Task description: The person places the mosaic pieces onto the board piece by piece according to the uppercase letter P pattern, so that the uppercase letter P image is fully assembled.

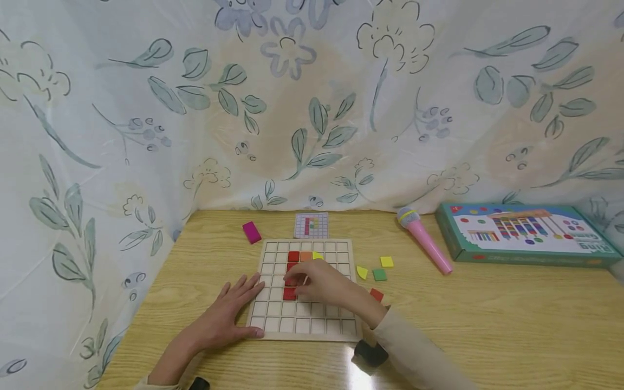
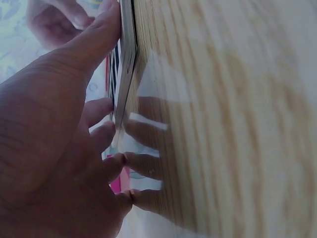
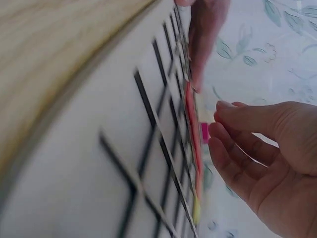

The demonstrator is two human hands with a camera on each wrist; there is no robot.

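A wooden grid board (image 1: 312,337) lies on the table, with a column of red square tiles (image 1: 290,294) in its cells. Beside the top red tile are an orange tile (image 1: 306,256) and a yellow rounded piece (image 1: 317,255). My left hand (image 1: 219,322) rests along the board's left edge, fingers spread and thumb at the near corner. Over the red column hovers my right hand (image 1: 326,284), fingers loosely bent. In the right wrist view, the thumb and fingertips (image 3: 220,116) are close together near the tiles, with no piece visible between them.
Right of the board lie a yellow square (image 1: 387,261), a green square (image 1: 379,274), a yellow rounded piece (image 1: 362,272) and a red tile (image 1: 376,294). Behind it is a pattern card (image 1: 319,216). A magenta block (image 1: 252,232), pink microphone (image 1: 429,244) and toy box (image 1: 531,257) stand farther out.
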